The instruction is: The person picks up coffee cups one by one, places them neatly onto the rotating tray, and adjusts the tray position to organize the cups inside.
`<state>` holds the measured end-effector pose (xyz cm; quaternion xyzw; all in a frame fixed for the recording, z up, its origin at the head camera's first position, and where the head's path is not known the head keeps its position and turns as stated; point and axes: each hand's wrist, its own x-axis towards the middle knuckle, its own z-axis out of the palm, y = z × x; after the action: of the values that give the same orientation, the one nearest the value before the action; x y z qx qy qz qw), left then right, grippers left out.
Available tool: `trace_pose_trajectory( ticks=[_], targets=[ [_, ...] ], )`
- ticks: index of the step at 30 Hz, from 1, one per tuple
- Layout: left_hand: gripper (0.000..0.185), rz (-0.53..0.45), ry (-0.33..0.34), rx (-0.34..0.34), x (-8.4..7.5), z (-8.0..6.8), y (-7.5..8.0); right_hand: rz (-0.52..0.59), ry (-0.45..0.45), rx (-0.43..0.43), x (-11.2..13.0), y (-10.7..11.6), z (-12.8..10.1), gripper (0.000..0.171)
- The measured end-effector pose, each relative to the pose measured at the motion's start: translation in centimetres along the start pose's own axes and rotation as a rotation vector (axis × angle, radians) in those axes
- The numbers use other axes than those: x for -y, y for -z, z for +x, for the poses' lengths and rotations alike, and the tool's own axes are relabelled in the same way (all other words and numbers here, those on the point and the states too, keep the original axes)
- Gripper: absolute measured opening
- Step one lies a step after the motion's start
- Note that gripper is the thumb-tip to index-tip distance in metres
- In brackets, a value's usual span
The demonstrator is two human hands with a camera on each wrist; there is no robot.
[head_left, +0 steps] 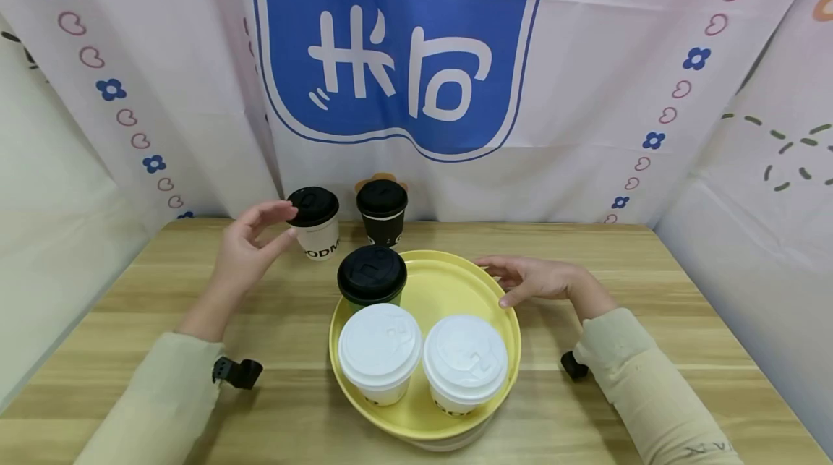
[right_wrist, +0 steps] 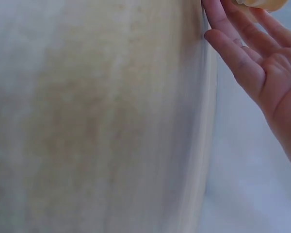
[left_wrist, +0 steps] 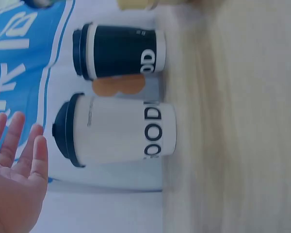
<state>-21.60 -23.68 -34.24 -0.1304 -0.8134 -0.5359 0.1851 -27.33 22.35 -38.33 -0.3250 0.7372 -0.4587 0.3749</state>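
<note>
My left hand (head_left: 250, 244) is raised at the back left, thumb and fingers spread beside a white cup (left_wrist: 121, 128) with a black lid. A gap shows between the fingers and that cup in the left wrist view. My right hand (head_left: 536, 280) holds the right rim of a round yellow tray (head_left: 449, 273), thumb over the edge and fingers along its outer side. On the tray stand a black-lidded cup (head_left: 372, 277) and two white-lidded cups, one at left (head_left: 380, 349) and one at right (head_left: 465, 360). All are upright.
Behind the tray stands a dark cup (head_left: 382, 212) with a black lid, right of the white cup. A pale rounded edge (head_left: 449, 442) shows beneath the tray's front. The wooden table (head_left: 586, 414) ends at a printed cloth (head_left: 573, 139) hanging at the back.
</note>
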Motion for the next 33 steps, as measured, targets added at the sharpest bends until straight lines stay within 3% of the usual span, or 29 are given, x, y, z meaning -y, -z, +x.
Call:
trace_pose_trajectory(
  ticks=[3,9,20,27,33],
  targets=[
    [0.050,0.033,0.035,-0.025,0.4,0.9,0.3,-0.004,0.013,0.005,-0.1,0.1,0.0,0.085],
    [0.067,0.090,0.121,-0.013,2.0,2.4,0.5,0.007,0.014,0.003,-0.2,0.1,0.0,0.086],
    [0.096,0.075,0.241,0.091,4.4,4.1,0.1,0.019,0.003,-0.003,-0.1,-0.1,-0.1,0.087],
    [0.107,0.132,0.300,0.118,5.2,4.5,-0.2,0.011,0.016,0.005,-0.3,0.0,0.0,0.086],
    [0.111,0.141,0.328,0.186,5.7,4.7,-0.8,0.008,0.020,0.007,-0.2,0.1,0.0,0.086]
  ],
)
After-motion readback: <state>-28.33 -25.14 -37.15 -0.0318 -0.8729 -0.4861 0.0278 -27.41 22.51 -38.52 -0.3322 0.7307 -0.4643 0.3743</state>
